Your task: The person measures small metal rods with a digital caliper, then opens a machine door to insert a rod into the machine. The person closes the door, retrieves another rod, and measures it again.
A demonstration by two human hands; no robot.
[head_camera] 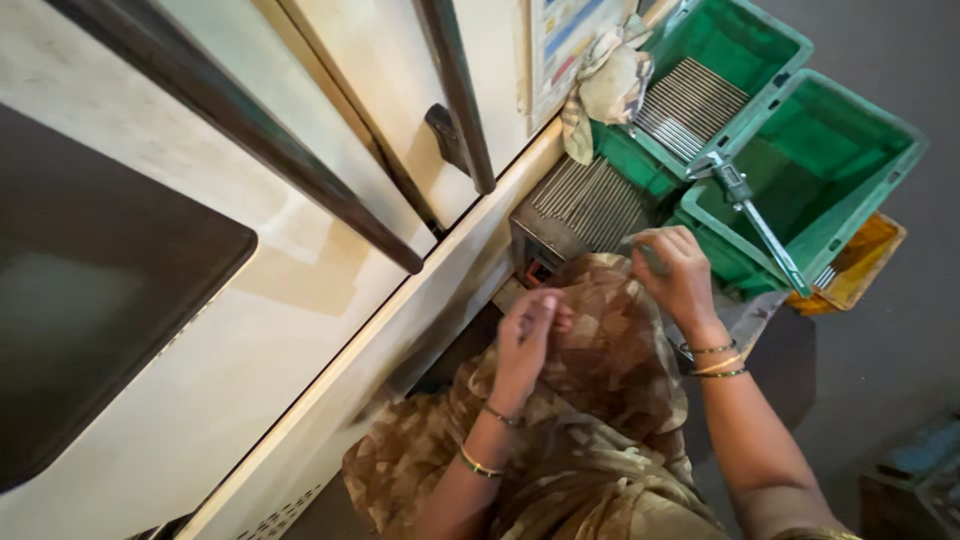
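Right hand (680,275): fingers curled shut around a thin grey metal rod (652,258); only a short length shows past the knuckles, smooth, dull sheen. Rod sits at about 1 o'clock from view centre, just above the lap. Left hand (527,335): fingers bunched, tips pinched on brown patterned cloth (610,350), soft, draped in folds over the knee. Bangles on both wrists.

At 12 o'clock from the hands: open metal box (560,225) packed with parallel rods, straight, fine. At 1–2 o'clock: green plastic crates (850,190), rigid, ribbed rims; the farther one holds more rods. A metal hand tool (755,220) lies across a crate rim. Crumpled pale rag (610,85) at 12 o'clock. Cream machine cabinet (330,200), dark handle bars, at 9–11 o'clock.
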